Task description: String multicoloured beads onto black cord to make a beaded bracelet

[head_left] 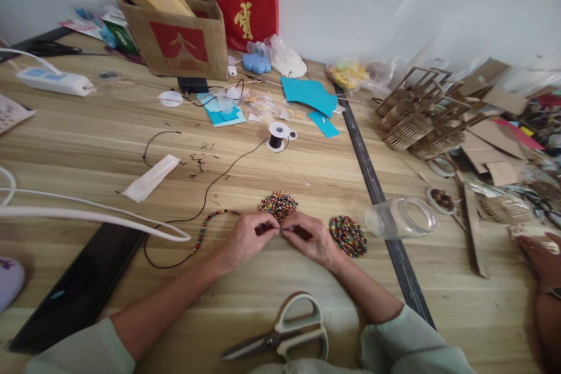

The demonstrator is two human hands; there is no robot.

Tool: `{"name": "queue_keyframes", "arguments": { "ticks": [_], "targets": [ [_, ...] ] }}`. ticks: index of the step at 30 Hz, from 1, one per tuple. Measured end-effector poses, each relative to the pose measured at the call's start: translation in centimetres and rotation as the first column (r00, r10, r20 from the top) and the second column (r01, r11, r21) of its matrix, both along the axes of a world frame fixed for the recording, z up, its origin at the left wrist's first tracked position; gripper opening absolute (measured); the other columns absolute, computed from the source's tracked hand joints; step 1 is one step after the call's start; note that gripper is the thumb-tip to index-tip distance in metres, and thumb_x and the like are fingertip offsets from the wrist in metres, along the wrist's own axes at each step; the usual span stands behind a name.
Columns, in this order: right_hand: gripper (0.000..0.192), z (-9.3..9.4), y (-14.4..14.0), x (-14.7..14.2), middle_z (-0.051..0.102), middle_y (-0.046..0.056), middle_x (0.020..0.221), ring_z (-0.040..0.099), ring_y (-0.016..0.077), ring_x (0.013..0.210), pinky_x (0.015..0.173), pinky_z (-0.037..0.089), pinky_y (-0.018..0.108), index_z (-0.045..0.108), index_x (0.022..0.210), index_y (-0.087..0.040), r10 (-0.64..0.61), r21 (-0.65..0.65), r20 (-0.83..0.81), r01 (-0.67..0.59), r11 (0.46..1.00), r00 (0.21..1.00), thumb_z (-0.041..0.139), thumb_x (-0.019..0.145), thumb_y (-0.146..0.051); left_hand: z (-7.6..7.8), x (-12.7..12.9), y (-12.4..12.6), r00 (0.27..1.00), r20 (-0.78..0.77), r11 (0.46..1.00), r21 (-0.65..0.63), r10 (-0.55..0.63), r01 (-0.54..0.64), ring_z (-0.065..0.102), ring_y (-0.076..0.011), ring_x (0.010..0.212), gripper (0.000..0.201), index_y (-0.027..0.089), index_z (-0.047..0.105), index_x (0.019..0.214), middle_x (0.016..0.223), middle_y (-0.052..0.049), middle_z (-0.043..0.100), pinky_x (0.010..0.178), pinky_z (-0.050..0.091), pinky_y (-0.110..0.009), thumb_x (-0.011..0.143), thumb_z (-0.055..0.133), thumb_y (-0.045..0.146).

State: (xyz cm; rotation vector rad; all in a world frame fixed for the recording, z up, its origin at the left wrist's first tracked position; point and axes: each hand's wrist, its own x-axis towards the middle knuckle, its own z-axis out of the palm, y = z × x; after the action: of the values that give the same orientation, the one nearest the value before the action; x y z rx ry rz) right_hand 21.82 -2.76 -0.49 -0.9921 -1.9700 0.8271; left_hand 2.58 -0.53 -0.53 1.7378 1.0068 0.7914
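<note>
- Wooden table (109, 140), slick and flat: a dropped bead would likely roll off.
- Bead piles (278, 205) and (348, 235) just beside both wrists; a nudge could scatter them.
- Black cord (205, 193) with strung beads (210, 222) trails left; a tug might slide them off.
- Left hand (248, 238) and right hand (309, 238) are pinched together on cord end and bead, fingertips touching; pinch may slip.

Pale wall (359, 6), wood-grain table (87, 146), soft even light
</note>
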Motion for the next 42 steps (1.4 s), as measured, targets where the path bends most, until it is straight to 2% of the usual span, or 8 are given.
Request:
{"name": "queue_keyframes", "arguments": {
  "ticks": [8,18,21,25,28,33,37,42],
  "targets": [
    [0.013,-0.2,0.0,0.1,0.068,0.008,0.083,0.064,0.0163,0.077,0.072,0.052,0.027,0.065,0.091,-0.017,-0.03,-0.013,-0.005,0.03,0.999,1.0,0.058,0.092,-0.028,0.2,0.0,0.0,1.0,0.02,1.0,-0.013,0.013,-0.013,0.06,-0.013,0.062,0.007,0.014,0.067,0.072,0.068,-0.002,0.069,0.061,0.046,-0.021,0.075,0.062,0.011],
    [0.016,0.1,0.0,0.1,0.066,0.006,0.081,0.062,0.0153,0.074,0.069,0.051,0.026,0.061,0.09,-0.017,0.001,0.027,0.061,-0.003,1.0,0.998,0.052,0.095,-0.03,-0.1,0.1,0.0,1.0,0.016,1.0,-0.03,0.003,-0.002,0.058,-0.0121,0.061,0.007,0.014,0.066,0.074,0.066,-0.001,0.066,0.058,0.045,-0.021,0.076,0.059,0.013],
    [0.016,0.4,-0.1,0.0,0.064,0.007,0.081,0.061,0.0155,0.075,0.069,0.05,0.026,0.059,0.091,-0.017,0.014,0.04,0.061,-0.016,0.999,0.998,0.049,0.096,-0.029,-0.2,0.0,-0.1,0.999,0.046,1.0,0.014,0.0,-0.001,0.058,-0.0123,0.064,0.012,0.014,0.065,0.08,0.075,-0.003,0.066,0.058,0.045,-0.021,0.076,0.055,0.011],
    [0.015,0.8,-0.1,0.0,0.062,0.006,0.08,0.059,0.0154,0.075,0.069,0.049,0.026,0.056,0.09,-0.018,0.039,0.057,0.04,-0.041,0.998,0.998,0.046,0.097,-0.026,0.4,-0.3,0.0,0.99,0.115,0.989,0.115,0.08,-0.093,0.059,-0.0138,0.073,0.021,0.014,0.065,0.087,0.089,-0.007,0.065,0.059,0.044,-0.02,0.074,0.049,0.007],
    [0.009,0.9,-0.2,0.1,0.061,0.006,0.082,0.057,0.0157,0.076,0.07,0.048,0.027,0.055,0.091,-0.019,0.05,0.084,0.031,-0.052,0.995,0.998,0.047,0.096,-0.022,0.9,-0.5,-0.1,0.987,0.102,0.987,0.092,0.121,-0.131,0.056,-0.0123,0.065,0.022,0.014,0.065,0.085,0.085,-0.005,0.067,0.055,0.041,-0.02,0.076,0.046,0.008],
    [0.007,0.9,-0.2,0.2,0.059,0.006,0.083,0.056,0.0161,0.078,0.07,0.048,0.028,0.054,0.093,-0.019,0.061,0.14,0.017,-0.063,0.988,0.998,0.048,0.095,-0.018,0.9,-0.2,-0.4,0.998,0.03,0.996,0.064,0.057,-0.059,0.05,-0.0109,0.053,0.014,0.013,0.068,0.086,0.07,-0.003,0.067,0.049,0.037,-0.021,0.081,0.056,0.019],
    [0.007,1.0,-0.2,0.1,0.059,0.006,0.083,0.056,0.0165,0.078,0.069,0.048,0.028,0.054,0.094,-0.02,0.068,0.142,0.024,-0.071,0.987,0.997,0.048,0.096,-0.019,0.4,0.0,-0.5,1.0,0.029,0.987,0.16,0.002,-0.007,0.056,-0.0118,0.06,0.007,0.014,0.069,0.078,0.07,-0.003,0.068,0.057,0.042,-0.022,0.079,0.063,0.017],
    [0.005,0.8,-0.2,0.2,0.059,0.006,0.085,0.056,0.0175,0.079,0.069,0.049,0.03,0.054,0.098,-0.019,0.042,0.168,0.04,-0.048,0.985,0.998,0.05,0.094,-0.02,0.4,0.0,-0.5,0.999,0.034,0.974,0.226,0.0,-0.008,0.055,-0.0117,0.059,0.01,0.014,0.067,0.073,0.066,-0.002,0.066,0.057,0.042,-0.022,0.081,0.061,0.014]
  ]
}}
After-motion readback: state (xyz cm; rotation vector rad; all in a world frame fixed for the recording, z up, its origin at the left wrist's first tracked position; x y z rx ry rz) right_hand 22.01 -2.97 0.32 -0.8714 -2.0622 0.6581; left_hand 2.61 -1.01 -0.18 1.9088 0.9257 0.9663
